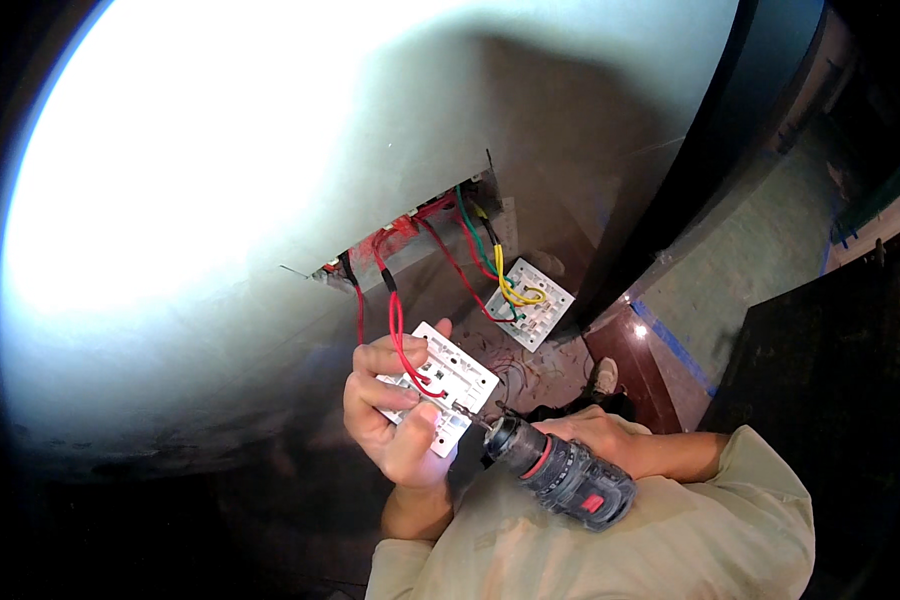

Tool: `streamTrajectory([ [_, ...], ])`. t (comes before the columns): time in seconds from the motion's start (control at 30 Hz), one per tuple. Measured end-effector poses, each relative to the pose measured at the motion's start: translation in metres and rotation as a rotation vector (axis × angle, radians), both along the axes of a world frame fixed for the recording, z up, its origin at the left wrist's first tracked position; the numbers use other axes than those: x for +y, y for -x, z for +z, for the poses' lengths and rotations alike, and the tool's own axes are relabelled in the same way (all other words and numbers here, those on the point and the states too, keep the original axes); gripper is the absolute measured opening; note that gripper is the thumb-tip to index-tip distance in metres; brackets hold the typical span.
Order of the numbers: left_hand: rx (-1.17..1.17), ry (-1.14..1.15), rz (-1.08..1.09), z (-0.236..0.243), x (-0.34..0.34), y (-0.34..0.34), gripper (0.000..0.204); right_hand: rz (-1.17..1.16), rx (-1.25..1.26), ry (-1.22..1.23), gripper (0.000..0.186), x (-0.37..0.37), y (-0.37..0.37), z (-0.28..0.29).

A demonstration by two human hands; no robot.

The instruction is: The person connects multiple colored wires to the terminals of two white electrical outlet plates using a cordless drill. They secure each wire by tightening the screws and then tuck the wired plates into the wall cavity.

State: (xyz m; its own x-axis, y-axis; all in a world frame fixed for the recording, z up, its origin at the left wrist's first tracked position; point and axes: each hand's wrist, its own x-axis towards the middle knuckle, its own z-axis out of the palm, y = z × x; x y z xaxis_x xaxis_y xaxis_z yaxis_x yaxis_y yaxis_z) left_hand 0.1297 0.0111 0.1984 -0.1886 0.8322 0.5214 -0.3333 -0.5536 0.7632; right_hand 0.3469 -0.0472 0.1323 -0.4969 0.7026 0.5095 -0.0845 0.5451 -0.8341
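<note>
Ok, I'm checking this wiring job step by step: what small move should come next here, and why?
Probably seat the bit squarely in a terminal screw before pulling the trigger. The left hand grips the white switch plate back side up with red wires attached, and the right hand aims the drill with its tip at the plate's edge, seemingly not yet engaged.

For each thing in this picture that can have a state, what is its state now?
Left hand: gripping the near switch plate.
Near switch plate: off the wall, back side up, red wires attached.
Right hand: holding the cordless drill.
Cordless drill: tip at the near plate's edge.
Second switch plate: hanging loose on its wires.
Wall opening: uncovered, wires coming out.
</note>
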Motion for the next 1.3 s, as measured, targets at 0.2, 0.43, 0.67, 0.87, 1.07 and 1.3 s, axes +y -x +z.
streamTrajectory([
  [0.2, -0.038, -0.010, -0.010, -0.003, -0.001, -0.001, 0.020, 0.073, -0.042, 0.155, 0.077, -0.003, -0.004, -0.006],
  [0.43, -0.163, -0.028, 0.098, -0.015, -0.002, -0.007, 0.021, -0.060, -0.153, 0.041, 0.079, -0.011, -0.038, -0.022],
  [0.67, -0.378, 0.195, 0.104, 0.000, -0.021, -0.038, 0.028, -0.313, 0.114, 0.290, 0.100, 0.012, 0.007, 0.052],
  [0.87, -0.321, 0.248, 0.011, 0.006, -0.028, -0.053, 0.022, -0.350, 0.330, 0.414, 0.134, 0.025, 0.042, 0.041],
  [1.07, -0.074, 0.186, 0.082, -0.003, -0.031, -0.043, 0.026, -0.214, 0.401, 0.471, 0.129, 0.032, 0.050, 0.038],
  [1.3, 0.156, 0.291, 0.466, -0.033, -0.060, 0.015, 0.039, -0.236, 0.446, 0.512, 0.102, 0.050, 0.042, 0.004],
])
